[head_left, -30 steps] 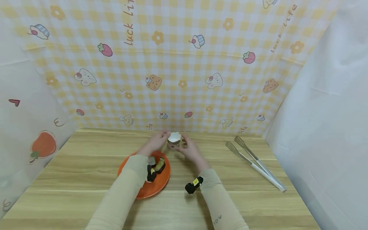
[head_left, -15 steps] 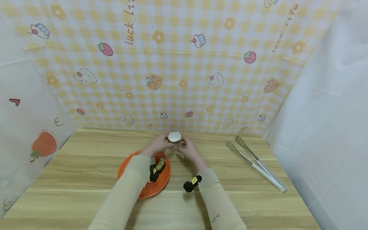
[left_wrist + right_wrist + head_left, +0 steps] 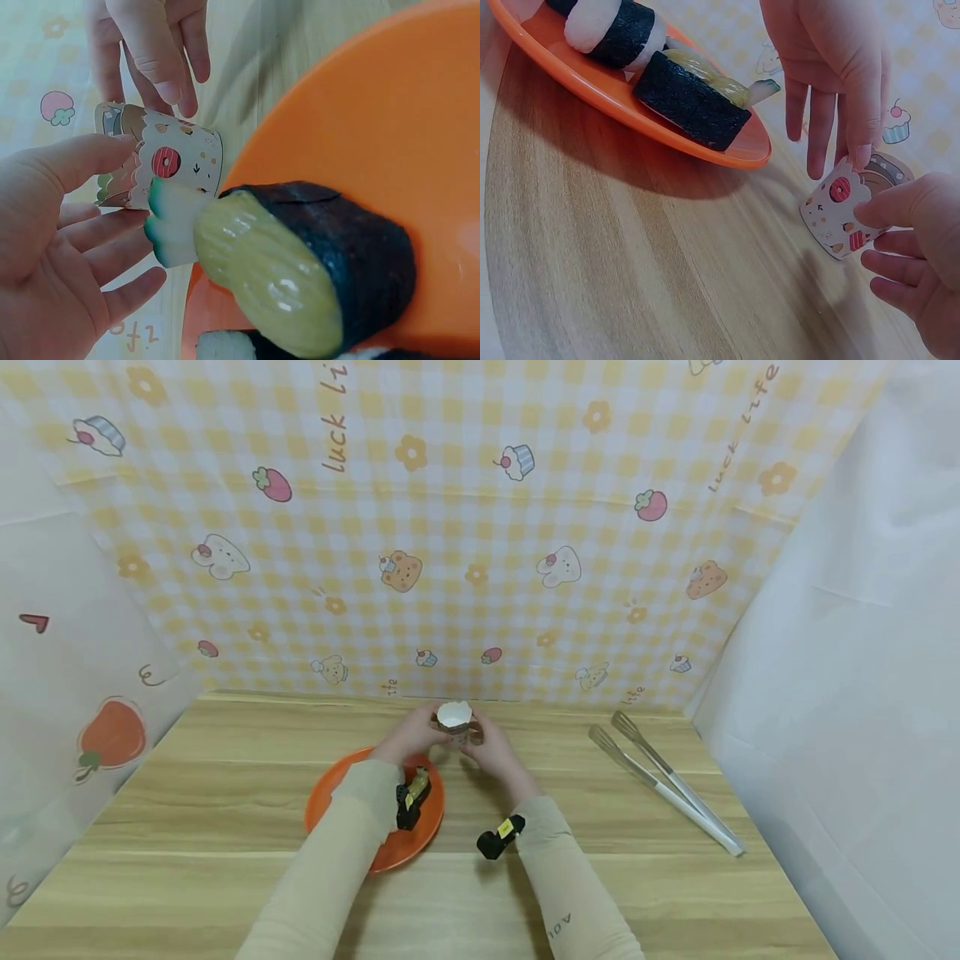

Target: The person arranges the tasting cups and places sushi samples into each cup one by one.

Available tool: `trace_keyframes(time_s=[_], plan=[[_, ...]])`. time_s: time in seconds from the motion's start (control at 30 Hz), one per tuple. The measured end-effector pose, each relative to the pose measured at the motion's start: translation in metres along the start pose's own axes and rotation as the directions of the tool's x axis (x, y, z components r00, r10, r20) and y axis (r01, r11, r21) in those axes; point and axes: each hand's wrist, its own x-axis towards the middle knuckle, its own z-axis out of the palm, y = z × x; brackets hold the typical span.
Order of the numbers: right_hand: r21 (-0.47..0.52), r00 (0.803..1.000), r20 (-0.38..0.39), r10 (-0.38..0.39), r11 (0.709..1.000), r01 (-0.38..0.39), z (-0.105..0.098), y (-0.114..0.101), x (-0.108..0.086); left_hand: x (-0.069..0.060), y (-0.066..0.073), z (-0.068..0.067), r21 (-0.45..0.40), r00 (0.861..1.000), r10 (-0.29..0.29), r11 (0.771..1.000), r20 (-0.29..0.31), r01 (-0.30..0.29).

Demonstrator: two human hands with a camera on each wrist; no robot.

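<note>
A paper baking cup (image 3: 454, 716) with a scalloped rim and printed doughnuts stands at the back middle of the table, its white inside showing in the head view. My left hand (image 3: 415, 733) pinches it from the left, thumb in front. From the right, my right hand (image 3: 496, 752) holds the cup's other side between thumb and fingers. The left wrist view shows a brown patterned band above the doughnut print on the cup (image 3: 176, 154); it looks like a second cup nested inside, but I cannot tell for sure.
An orange plate (image 3: 322, 793) sits under my left forearm. It bears toy sushi, including a seaweed-wrapped piece with yellow topping (image 3: 277, 270) and a white one with a black band (image 3: 619, 34). Metal tongs (image 3: 667, 785) lie spread at the right.
My left hand has come down and round the cup's left side, its thumb now on the front. The right hand has kept nearly the same place at the cup.
</note>
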Motion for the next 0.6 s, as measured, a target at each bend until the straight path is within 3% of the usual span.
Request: trace_keyframes(time_s=[0.27,0.6], plan=[[0.010,1.000,-0.006,-0.002,1.000,0.002,-0.001,0.000,-0.001,0.001,0.003,0.002,0.059,0.999,-0.020,0.998,-0.032,0.022],[-0.033,0.999,-0.040,0.014,0.999,-0.016,-0.003,0.002,-0.005,-0.003,0.012,0.004,0.048,0.995,-0.068,0.996,-0.068,0.072]])
